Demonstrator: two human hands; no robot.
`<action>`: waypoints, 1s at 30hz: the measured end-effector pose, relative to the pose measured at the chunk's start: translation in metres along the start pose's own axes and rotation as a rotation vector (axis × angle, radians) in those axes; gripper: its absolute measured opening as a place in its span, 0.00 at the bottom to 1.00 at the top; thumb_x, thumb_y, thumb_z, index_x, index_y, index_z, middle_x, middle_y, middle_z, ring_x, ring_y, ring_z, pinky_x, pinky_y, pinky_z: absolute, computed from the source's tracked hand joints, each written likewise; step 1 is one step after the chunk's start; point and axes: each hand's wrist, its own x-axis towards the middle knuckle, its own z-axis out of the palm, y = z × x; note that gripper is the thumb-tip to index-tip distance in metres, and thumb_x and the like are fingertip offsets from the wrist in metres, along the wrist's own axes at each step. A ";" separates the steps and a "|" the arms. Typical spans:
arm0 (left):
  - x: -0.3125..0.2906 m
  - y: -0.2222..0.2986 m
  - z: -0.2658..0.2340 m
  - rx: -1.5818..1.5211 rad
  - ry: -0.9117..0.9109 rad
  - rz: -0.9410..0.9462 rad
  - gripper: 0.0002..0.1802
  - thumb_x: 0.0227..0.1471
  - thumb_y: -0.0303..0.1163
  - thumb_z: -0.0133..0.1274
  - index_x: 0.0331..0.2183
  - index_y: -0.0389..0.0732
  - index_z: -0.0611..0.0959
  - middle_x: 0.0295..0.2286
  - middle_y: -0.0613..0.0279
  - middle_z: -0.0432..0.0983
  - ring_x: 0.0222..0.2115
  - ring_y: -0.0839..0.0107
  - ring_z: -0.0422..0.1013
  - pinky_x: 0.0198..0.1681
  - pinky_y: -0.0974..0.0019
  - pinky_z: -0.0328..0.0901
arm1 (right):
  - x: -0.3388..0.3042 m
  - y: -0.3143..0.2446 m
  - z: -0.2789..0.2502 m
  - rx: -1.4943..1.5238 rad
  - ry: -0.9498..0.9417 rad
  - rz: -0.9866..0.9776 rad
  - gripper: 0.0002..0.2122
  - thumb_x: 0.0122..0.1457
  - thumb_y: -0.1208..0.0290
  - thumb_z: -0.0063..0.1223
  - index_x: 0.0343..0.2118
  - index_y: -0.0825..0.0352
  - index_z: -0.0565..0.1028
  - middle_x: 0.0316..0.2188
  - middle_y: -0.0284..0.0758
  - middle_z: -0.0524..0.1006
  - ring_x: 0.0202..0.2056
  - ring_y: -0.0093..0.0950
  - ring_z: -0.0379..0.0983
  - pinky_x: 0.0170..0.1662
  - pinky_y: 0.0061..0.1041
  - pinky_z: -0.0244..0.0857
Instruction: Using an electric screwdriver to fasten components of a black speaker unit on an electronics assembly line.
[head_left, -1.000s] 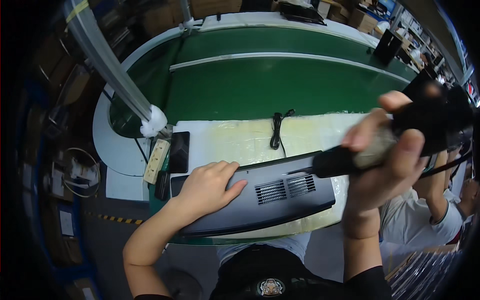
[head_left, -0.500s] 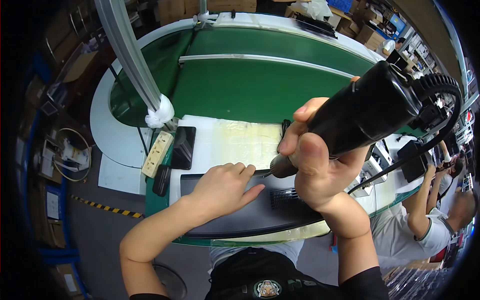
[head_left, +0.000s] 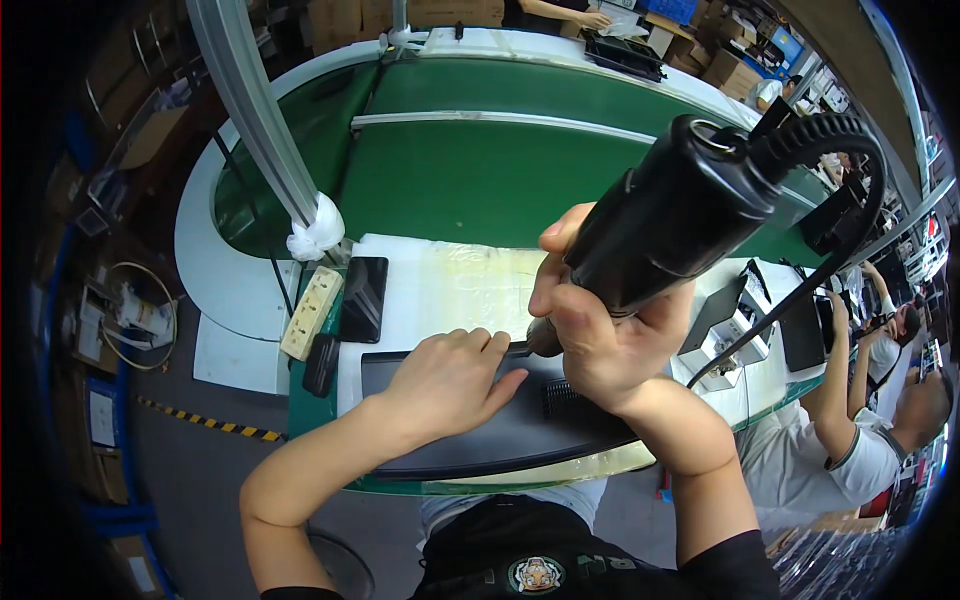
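My right hand is wrapped round a black corded electric screwdriver, held tilted with its lower end pointing down and left toward the panel's far edge. Whether the tip touches is hidden behind my fingers. A dark grey, long panel lies on the bench in front of me, with a slotted vent partly covered by my right hand. Flat on the panel's left half rests my left hand, thumb spread away from the fingers and nothing in its grasp.
Left of the panel are a power strip, a black block and a metal post. Beyond runs a green conveyor belt. The screwdriver's cord arcs down on the right, near an open metal-and-white unit. A co-worker sits at right.
My right hand and the screwdriver have shifted left, and the screwdriver's lower end now sits closer to my left hand. My left hand stays on the panel. A person's arm appears at the far side.
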 end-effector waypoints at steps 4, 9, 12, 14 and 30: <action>0.003 -0.001 -0.001 -0.011 -0.021 -0.010 0.22 0.56 0.45 0.52 0.37 0.32 0.79 0.27 0.49 0.77 0.28 0.52 0.76 0.32 0.55 0.71 | 0.005 0.000 0.002 0.019 0.023 -0.001 0.24 0.59 0.75 0.58 0.51 0.74 0.57 0.41 0.49 0.74 0.24 0.23 0.73 0.26 0.21 0.70; 0.003 -0.009 -0.011 -0.109 -0.015 -0.120 0.18 0.59 0.42 0.48 0.35 0.36 0.81 0.31 0.49 0.79 0.31 0.50 0.76 0.36 0.53 0.71 | 0.034 -0.024 -0.028 -0.104 0.171 -0.072 0.12 0.64 0.71 0.49 0.46 0.71 0.65 0.38 0.45 0.77 0.21 0.21 0.71 0.23 0.20 0.68; -0.021 -0.042 -0.023 -0.276 0.115 -0.302 0.19 0.61 0.39 0.45 0.34 0.32 0.83 0.31 0.50 0.80 0.33 0.57 0.77 0.39 0.61 0.70 | 0.033 -0.061 -0.081 -0.305 0.350 -0.129 0.20 0.67 0.66 0.45 0.56 0.75 0.64 0.40 0.46 0.77 0.22 0.22 0.70 0.25 0.20 0.68; -0.037 -0.069 -0.018 -0.671 0.167 -0.581 0.30 0.68 0.46 0.33 0.31 0.31 0.82 0.28 0.56 0.79 0.31 0.68 0.74 0.41 0.64 0.68 | 0.015 -0.076 -0.129 -0.497 0.475 -0.168 0.17 0.67 0.65 0.45 0.50 0.75 0.67 0.33 0.43 0.76 0.24 0.22 0.70 0.26 0.21 0.69; -0.002 -0.079 -0.042 -0.974 0.649 -0.514 0.30 0.66 0.52 0.36 0.35 0.34 0.80 0.28 0.63 0.75 0.33 0.75 0.70 0.40 0.70 0.65 | -0.131 -0.015 -0.352 -0.907 0.767 -0.056 0.28 0.59 0.77 0.58 0.58 0.69 0.55 0.41 0.37 0.74 0.32 0.20 0.73 0.35 0.18 0.70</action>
